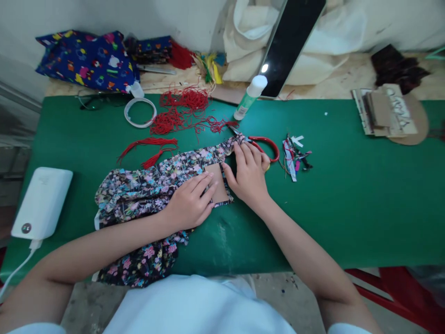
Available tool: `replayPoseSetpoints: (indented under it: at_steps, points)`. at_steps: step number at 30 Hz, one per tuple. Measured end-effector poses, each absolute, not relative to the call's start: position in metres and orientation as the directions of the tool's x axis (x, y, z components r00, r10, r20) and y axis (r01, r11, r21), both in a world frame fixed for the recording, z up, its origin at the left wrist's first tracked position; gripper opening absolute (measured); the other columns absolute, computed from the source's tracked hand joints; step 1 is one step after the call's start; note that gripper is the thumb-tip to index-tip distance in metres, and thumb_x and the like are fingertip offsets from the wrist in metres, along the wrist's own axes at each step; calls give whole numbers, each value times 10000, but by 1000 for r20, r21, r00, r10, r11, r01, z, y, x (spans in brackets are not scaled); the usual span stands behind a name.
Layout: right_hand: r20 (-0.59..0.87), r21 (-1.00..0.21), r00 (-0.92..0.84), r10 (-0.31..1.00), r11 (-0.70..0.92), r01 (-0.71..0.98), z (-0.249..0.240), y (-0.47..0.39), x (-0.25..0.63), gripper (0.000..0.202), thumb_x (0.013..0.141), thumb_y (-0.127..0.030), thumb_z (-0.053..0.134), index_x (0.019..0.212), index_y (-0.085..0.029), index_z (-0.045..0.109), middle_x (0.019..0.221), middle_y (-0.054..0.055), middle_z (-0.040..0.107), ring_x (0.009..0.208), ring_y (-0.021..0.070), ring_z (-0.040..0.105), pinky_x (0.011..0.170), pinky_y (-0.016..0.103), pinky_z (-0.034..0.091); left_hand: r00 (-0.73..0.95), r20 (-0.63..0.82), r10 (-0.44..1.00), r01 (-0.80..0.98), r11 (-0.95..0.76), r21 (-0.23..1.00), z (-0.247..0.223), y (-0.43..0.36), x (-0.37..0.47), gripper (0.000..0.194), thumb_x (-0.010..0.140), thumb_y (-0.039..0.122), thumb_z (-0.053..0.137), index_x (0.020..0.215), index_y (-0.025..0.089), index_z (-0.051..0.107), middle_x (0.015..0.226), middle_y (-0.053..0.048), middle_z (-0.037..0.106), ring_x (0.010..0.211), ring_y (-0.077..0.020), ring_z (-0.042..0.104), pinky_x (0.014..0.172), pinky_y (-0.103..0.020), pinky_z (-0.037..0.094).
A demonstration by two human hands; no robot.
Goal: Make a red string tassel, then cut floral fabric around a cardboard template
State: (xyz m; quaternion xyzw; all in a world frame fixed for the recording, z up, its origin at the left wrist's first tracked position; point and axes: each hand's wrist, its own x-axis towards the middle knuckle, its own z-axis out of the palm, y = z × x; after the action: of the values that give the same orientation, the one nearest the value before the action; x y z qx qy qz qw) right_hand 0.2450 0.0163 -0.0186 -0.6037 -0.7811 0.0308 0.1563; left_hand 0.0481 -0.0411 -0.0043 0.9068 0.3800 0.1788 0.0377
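Dark floral fabric (149, 185) lies bunched on the green table, one part hanging over the front edge. A small brown cardboard piece (219, 188) rests flat on its right end. My left hand (191, 199) lies over the fabric, its outstretched fingertips on the left side of the cardboard. My right hand (249, 174) is just right of the cardboard, fingers spread, with the thumb near the card's upper right corner and the fingertips on the fabric's upper right end. Red-handled scissors (274, 147) lie partly hidden behind my right hand.
Behind the fabric are red threads (187, 99), a tape roll (140, 112) and a glue stick (249, 98). Scraps (295, 157) lie right of the scissors. A white power bank (43, 202) sits at left, a cardboard stack (382, 113) at far right. A tablet (292, 44) leans behind.
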Motion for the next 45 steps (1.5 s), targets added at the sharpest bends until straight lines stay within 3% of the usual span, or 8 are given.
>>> replayPoseSetpoints:
  at_steps: [6,12,16,23,29,35,39,45]
  points:
    - [189,-228,-225,956,266,937,-15,15,246,593,991,-455,387,1462,-101,457,1432,195,535,1376,323,408,1089,485,263,650,296,700,678,-710,192,-2,-40,48,432,908,284,562,1255,38,643,1332,-231,616,1262,-343,570,1038,-477,528]
    - [179,-187,-250,952,282,941,-12,13,244,506,1001,-429,403,1464,-240,483,1447,148,529,1389,316,398,1062,479,256,655,296,695,678,-714,177,-3,-40,48,428,919,295,546,1251,43,642,1339,-221,611,1261,-335,569,1043,-472,527]
    - [177,-190,-253,951,285,939,-11,12,244,522,1013,-418,383,1519,-289,393,1425,117,553,1404,299,390,1059,472,240,659,295,692,668,-718,192,-3,-40,47,436,914,291,556,1257,33,636,1334,-237,607,1261,-346,566,1038,-482,528]
    - [168,-194,-276,946,306,932,-13,12,247,503,1016,-420,365,1448,-194,487,1437,134,549,1428,289,368,1077,452,222,665,269,697,667,-716,205,-3,-41,47,442,918,287,549,1280,43,620,1359,-232,590,1283,-338,543,1050,-486,516]
    - [163,-227,-297,941,329,916,-17,11,250,549,1012,-398,348,1449,-85,460,1471,186,517,1442,290,364,1108,454,219,663,276,696,669,-716,199,-3,-41,47,440,915,284,553,1272,38,626,1350,-235,595,1272,-343,550,1042,-484,522]
    - [172,-238,-304,937,339,910,-16,10,250,556,997,-383,386,1456,-72,436,1549,189,416,1456,285,358,1109,465,245,657,287,697,671,-714,198,-1,-41,47,435,915,278,550,1269,38,629,1333,-231,607,1267,-338,552,1040,-480,525]
    - [174,-275,-314,933,352,895,-13,11,250,496,994,-363,386,1405,-109,497,1557,178,407,1459,282,366,1116,477,282,654,289,699,670,-713,208,-2,-41,47,430,909,270,554,1262,38,633,1328,-230,609,1261,-341,554,1039,-483,527]
    - [263,-385,-501,825,566,729,-9,11,251,480,1007,-315,350,1400,-80,493,1536,189,436,1477,225,352,1152,420,354,659,271,702,669,-711,214,-3,-40,47,445,913,284,545,1276,36,619,1340,-241,594,1272,-339,544,1044,-489,521]
